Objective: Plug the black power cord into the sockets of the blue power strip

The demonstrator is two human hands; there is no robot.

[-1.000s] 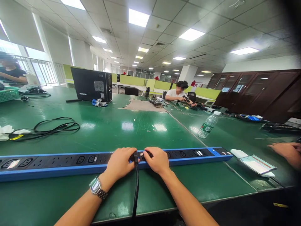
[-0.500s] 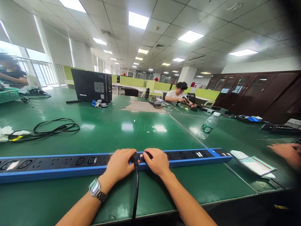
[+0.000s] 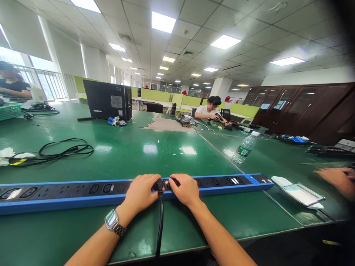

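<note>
Plug (image 3: 160, 183) gripped by left hand (image 3: 142, 189) at blue power strip (image 3: 83, 201), near; right hand (image 3: 184, 188) on strip, just right, hold unclear.

Light panels (image 3: 163, 23) are set into the tiled ceiling (image 3: 195, 27) — at ten o'clock, windows (image 3: 41, 63) are partly covered by pale blinds (image 3: 20, 33); at twelve, yellow-green partitions (image 3: 156, 95) are seen; towards three, dark wooden cabinets (image 3: 299, 112) are ranged.

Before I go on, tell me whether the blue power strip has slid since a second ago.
No. The blue power strip crosses the table seam at the same place, with no visible shift either way.
</note>
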